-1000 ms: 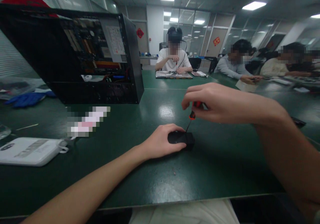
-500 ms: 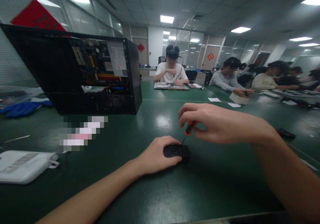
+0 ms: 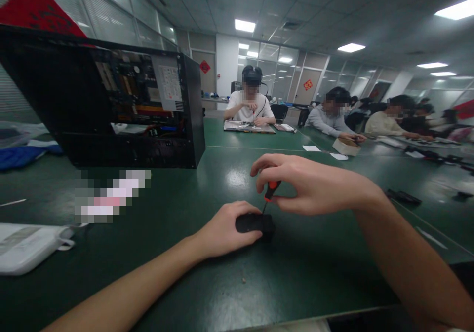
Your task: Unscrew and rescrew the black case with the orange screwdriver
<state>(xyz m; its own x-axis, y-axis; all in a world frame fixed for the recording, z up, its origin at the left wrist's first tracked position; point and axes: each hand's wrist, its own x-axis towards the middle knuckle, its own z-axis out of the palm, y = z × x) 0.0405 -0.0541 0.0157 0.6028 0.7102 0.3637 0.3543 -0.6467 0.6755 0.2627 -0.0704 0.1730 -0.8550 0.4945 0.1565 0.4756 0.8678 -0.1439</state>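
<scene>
A small black box-shaped object (image 3: 267, 227) rests on the green table, held between the thumb and fingers of my left hand (image 3: 225, 228). My right hand (image 3: 303, 184) grips a red and black screwdriver (image 3: 273, 191) by its handle, just above the object. The screwdriver tilts slightly, and its thin shaft points down to the object's top. Whether the tip sits in a screw is too small to tell.
An open black computer case (image 3: 137, 110) stands at the left. A white device (image 3: 31, 248) lies at the near left, with a blue cloth (image 3: 25, 157) farther back. A small box (image 3: 346, 147) is at the far right; people sit across the tables.
The view has turned slightly to the right, so most things appear farther left. My right hand and the screwdriver are more upright over the black object, which my left hand still holds.
</scene>
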